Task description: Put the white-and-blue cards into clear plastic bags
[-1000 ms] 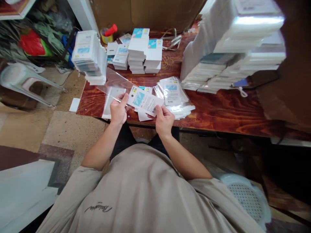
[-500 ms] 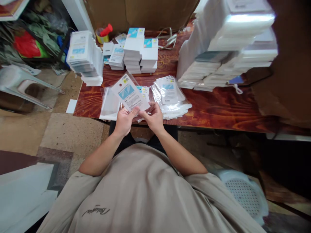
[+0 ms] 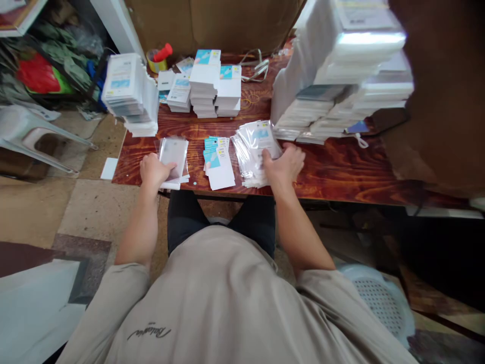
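Observation:
My left hand (image 3: 156,169) is at the left of a small stack of clear plastic sleeves (image 3: 175,151), its thumb pressed across the top sleeve and its other fingers partly hidden at the edge. My right hand (image 3: 286,164) rests at the right side of a fanned pile of sleeved cards (image 3: 252,151), thumb and fingers spread apart, the thumb touching the top card. Between my hands lie several loose blue-and-white printed cards (image 3: 221,169), overlapping, without sleeves.
Stacks of printed cards (image 3: 204,83) stand at the back. A stack of packed cards (image 3: 131,96) is at the back left. Tall stacks of sleeved cards (image 3: 341,76) rise at the right. A tape roll (image 3: 157,64) with a red object sits near the cardboard (image 3: 220,28).
The sleeved card held between both hands is now out of them, apparently on the right-hand pile. My left hand has moved left to the sleeves; my right hand has moved right to the pile.

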`<state>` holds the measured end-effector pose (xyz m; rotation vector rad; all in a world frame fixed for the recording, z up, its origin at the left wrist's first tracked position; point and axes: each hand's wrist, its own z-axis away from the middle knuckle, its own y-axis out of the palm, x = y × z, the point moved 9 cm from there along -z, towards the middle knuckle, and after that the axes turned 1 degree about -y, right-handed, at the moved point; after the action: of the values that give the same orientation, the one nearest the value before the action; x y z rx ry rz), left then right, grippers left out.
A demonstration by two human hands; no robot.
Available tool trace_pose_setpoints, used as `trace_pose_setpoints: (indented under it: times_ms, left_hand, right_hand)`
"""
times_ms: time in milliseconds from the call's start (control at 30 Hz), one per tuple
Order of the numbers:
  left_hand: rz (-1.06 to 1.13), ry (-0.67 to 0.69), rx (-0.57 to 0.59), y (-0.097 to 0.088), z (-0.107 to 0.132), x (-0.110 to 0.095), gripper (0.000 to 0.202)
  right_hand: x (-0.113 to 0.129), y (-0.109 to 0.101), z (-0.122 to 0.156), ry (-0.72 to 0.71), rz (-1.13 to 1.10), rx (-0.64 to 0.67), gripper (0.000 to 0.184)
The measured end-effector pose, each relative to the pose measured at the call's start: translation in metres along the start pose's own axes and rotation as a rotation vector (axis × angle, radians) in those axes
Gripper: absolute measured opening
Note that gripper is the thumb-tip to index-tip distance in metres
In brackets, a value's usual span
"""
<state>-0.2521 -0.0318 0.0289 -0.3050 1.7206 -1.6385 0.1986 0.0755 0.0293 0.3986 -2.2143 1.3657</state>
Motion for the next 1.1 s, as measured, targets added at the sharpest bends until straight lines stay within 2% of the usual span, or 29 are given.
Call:
trace_pose_setpoints:
  times_ms: [67,100,200,267,333,400,467,500,567,600,667,733,767,800,867,900,967,1100]
  left_hand:
    - [0.042,-0.023,0.032,0.004,-0.011,0.01,0.063]
    - [0.059,-0.026,0.034,0.004,-0.014,0.013,0.057]
    - [0.074,0.0,-0.016,-0.006,-0.014,0.013,0.031]
    - [0.086,0.027,-0.052,-0.015,-0.008,0.01,0.02]
    - [0.114,0.051,-0.099,-0.024,-0.003,0.006,0.016]
    - [0.245,0.065,-0.143,-0.029,0.001,0.003,0.015]
    - [0.532,0.032,-0.131,-0.023,0.002,0.004,0.011]
    - [0.712,-0.004,-0.09,-0.015,0.002,0.003,0.012]
    - [1.036,-0.087,0.024,0.005,0.004,-0.002,0.015]
    - [1.153,-0.115,0.07,0.013,0.005,-0.007,0.015]
    - [1.314,-0.142,0.109,0.021,0.01,-0.017,0.016]
    - [1.426,-0.143,0.107,0.024,0.016,-0.027,0.018]
    - [1.476,-0.139,0.112,0.025,0.019,-0.032,0.018]
    - [1.52,-0.136,0.124,0.026,0.022,-0.037,0.018]
    - [1.576,-0.131,0.162,0.03,0.03,-0.048,0.02]
    - [1.588,-0.127,0.185,0.032,0.034,-0.054,0.021]
    - [1.593,-0.121,0.221,0.037,0.042,-0.064,0.025]
    - [1.578,-0.103,0.273,0.044,0.057,-0.077,0.033]
  right_hand:
    - [0.018,-0.002,0.008,-0.119,0.038,-0.005,0.052]
    - [0.036,0.0,0.017,-0.236,0.011,0.052,0.049]
    - [0.102,0.016,0.068,-0.721,-0.068,0.419,0.041]
    - [0.131,0.022,0.105,-0.97,-0.02,0.632,0.041]
    - [0.143,0.026,0.124,-1.077,0.08,0.741,0.034]
    - [0.147,0.027,0.129,-1.113,0.156,0.803,0.021]
    - [0.149,0.027,0.13,-1.146,0.187,0.846,0.016]
    - [0.149,0.025,0.13,-1.154,0.183,0.855,0.017]
    - [0.149,0.018,0.12,-1.096,0.107,0.798,0.024]
    - [0.149,0.01,0.11,-1.019,0.026,0.721,0.026]
    - [0.14,-0.013,0.087,-0.773,-0.221,0.483,0.026]
    - [0.113,-0.032,0.072,-0.428,-0.524,0.288,0.032]
    - [0.098,-0.032,0.072,-0.247,-0.672,0.271,0.037]
    - [0.085,-0.025,0.077,-0.078,-0.805,0.314,0.042]
    - [0.074,-0.004,0.095,0.165,-0.986,0.488,0.048]
    - [0.073,0.005,0.104,0.227,-1.031,0.555,0.049]
    - [0.072,0.016,0.112,0.283,-1.064,0.587,0.049]
    - [0.071,0.024,0.113,0.365,-1.128,0.471,0.048]
